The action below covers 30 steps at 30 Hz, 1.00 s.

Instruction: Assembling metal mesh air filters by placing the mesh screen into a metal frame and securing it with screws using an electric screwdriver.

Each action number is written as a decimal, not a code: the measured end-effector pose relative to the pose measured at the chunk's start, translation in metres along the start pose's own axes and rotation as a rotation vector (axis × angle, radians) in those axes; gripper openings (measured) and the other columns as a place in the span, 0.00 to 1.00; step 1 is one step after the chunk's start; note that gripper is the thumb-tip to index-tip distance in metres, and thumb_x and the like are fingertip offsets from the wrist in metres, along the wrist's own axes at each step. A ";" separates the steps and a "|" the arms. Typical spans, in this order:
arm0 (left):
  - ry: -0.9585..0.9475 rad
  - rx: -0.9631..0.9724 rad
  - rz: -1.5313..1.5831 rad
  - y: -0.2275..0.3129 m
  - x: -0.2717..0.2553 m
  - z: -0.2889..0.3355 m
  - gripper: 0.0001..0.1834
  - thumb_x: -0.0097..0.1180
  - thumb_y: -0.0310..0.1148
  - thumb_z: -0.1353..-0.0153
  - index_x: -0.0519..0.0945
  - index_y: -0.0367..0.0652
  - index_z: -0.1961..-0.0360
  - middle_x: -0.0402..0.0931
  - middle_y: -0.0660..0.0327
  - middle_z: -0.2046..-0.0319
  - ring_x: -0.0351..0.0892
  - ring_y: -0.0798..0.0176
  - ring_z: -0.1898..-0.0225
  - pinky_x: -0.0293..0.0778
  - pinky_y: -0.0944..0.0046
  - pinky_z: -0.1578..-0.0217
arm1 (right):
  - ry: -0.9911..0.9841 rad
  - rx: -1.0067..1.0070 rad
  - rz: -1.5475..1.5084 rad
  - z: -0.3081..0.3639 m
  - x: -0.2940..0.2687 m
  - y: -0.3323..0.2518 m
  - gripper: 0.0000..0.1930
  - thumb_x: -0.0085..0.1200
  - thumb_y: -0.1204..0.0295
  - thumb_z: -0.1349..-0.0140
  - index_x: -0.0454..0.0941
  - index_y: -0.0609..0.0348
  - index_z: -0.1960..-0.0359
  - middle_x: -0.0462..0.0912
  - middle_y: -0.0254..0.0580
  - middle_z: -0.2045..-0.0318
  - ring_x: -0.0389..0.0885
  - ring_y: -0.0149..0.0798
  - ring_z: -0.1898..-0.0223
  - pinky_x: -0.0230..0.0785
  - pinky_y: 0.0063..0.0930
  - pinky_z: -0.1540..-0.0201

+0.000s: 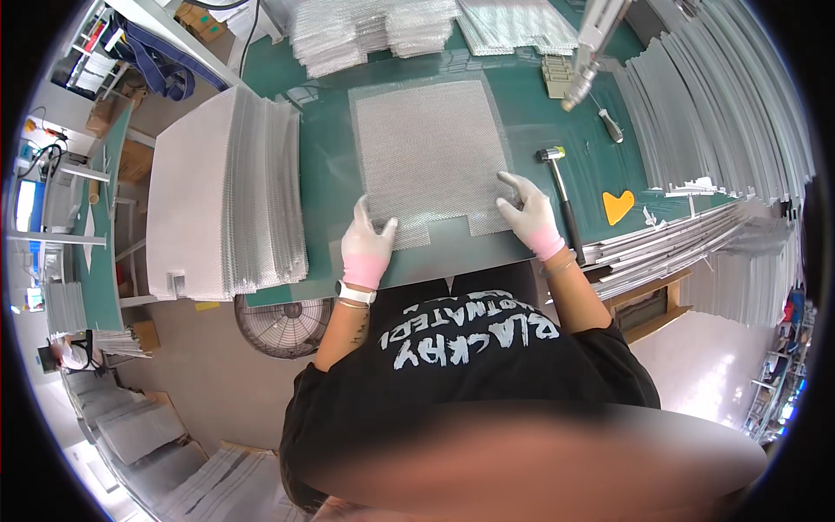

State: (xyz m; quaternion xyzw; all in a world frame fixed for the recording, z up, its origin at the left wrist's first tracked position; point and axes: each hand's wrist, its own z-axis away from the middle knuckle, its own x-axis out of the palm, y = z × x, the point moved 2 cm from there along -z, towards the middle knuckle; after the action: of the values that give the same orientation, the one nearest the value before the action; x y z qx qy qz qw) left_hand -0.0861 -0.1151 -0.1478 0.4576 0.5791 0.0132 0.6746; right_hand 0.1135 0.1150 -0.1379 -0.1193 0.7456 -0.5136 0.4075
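Observation:
A silvery mesh sheet lies flat on the green table mat, with a rectangular notch in its near edge. My left hand, in a white glove with a pink cuff, is at the sheet's near left corner, thumb and fingers apart. On the right side my right hand, gloved alike, has its thumb and forefinger spread beside the sheet's edge. Neither hand is gripping anything that I can see. Just right of that hand lies a hammer with a black handle.
Tall stacks of similar sheets stand left and right; more mesh piles lie at the back. A yellow scraper and a screwdriver rest at right. Metal strips lie along the right edge. A fan sits below.

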 end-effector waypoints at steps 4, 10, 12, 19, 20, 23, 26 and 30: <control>-0.079 -0.060 -0.051 0.004 -0.001 -0.001 0.38 0.62 0.44 0.43 0.62 0.38 0.35 0.79 0.40 0.55 0.80 0.40 0.56 0.76 0.50 0.55 | 0.020 0.000 0.019 0.003 0.006 0.012 0.23 0.57 0.72 0.44 0.76 0.60 0.44 0.79 0.53 0.47 0.77 0.48 0.44 0.68 0.33 0.40; -0.071 -0.039 -0.060 -0.004 0.005 -0.001 0.39 0.62 0.45 0.42 0.61 0.39 0.35 0.78 0.42 0.52 0.80 0.40 0.54 0.76 0.50 0.54 | -0.001 -0.045 0.219 0.001 0.004 0.006 0.23 0.57 0.71 0.43 0.76 0.60 0.44 0.78 0.52 0.46 0.75 0.52 0.43 0.67 0.37 0.39; -0.092 -0.053 -0.086 -0.002 0.005 -0.002 0.39 0.62 0.45 0.42 0.61 0.39 0.35 0.78 0.42 0.52 0.80 0.41 0.54 0.76 0.50 0.55 | -0.024 -0.044 0.228 -0.001 0.003 0.004 0.23 0.58 0.70 0.42 0.75 0.59 0.44 0.78 0.52 0.46 0.75 0.53 0.43 0.67 0.37 0.39; -0.090 -0.035 -0.100 0.002 0.002 -0.003 0.38 0.62 0.45 0.42 0.63 0.37 0.35 0.79 0.43 0.53 0.80 0.42 0.54 0.76 0.51 0.55 | -0.040 -0.093 0.347 0.000 0.005 0.008 0.24 0.58 0.69 0.42 0.74 0.56 0.42 0.77 0.53 0.46 0.75 0.54 0.44 0.69 0.39 0.41; -0.086 -0.034 -0.108 0.001 0.002 -0.003 0.38 0.62 0.45 0.43 0.63 0.37 0.36 0.79 0.43 0.53 0.81 0.43 0.55 0.76 0.51 0.55 | -0.050 -0.081 0.369 0.000 0.005 0.007 0.24 0.58 0.68 0.42 0.73 0.55 0.41 0.75 0.54 0.45 0.75 0.55 0.45 0.70 0.39 0.42; -0.109 -0.060 -0.128 0.005 0.000 -0.005 0.39 0.63 0.44 0.44 0.63 0.36 0.36 0.78 0.44 0.53 0.81 0.43 0.55 0.77 0.52 0.55 | -0.072 -0.024 0.416 -0.001 0.006 -0.003 0.25 0.58 0.67 0.42 0.73 0.52 0.41 0.73 0.54 0.43 0.76 0.55 0.46 0.71 0.41 0.44; -0.159 -0.157 -0.180 0.019 -0.012 -0.012 0.40 0.65 0.43 0.46 0.64 0.37 0.36 0.75 0.44 0.49 0.79 0.43 0.52 0.76 0.53 0.53 | -0.085 0.027 0.509 -0.003 0.002 -0.005 0.26 0.60 0.65 0.43 0.73 0.50 0.40 0.69 0.56 0.42 0.77 0.57 0.48 0.73 0.43 0.47; -0.073 0.193 -0.324 0.013 -0.015 -0.022 0.43 0.68 0.40 0.50 0.63 0.44 0.33 0.66 0.44 0.39 0.67 0.39 0.39 0.68 0.47 0.43 | -0.142 0.052 0.605 -0.023 -0.019 -0.005 0.26 0.62 0.60 0.45 0.76 0.49 0.44 0.69 0.59 0.44 0.75 0.59 0.46 0.70 0.44 0.44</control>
State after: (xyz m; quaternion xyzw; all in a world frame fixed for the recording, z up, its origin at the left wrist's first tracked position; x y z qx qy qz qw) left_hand -0.1024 -0.1025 -0.1260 0.4211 0.6189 -0.1681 0.6414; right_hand 0.1080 0.1398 -0.1212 0.0827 0.7034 -0.3785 0.5959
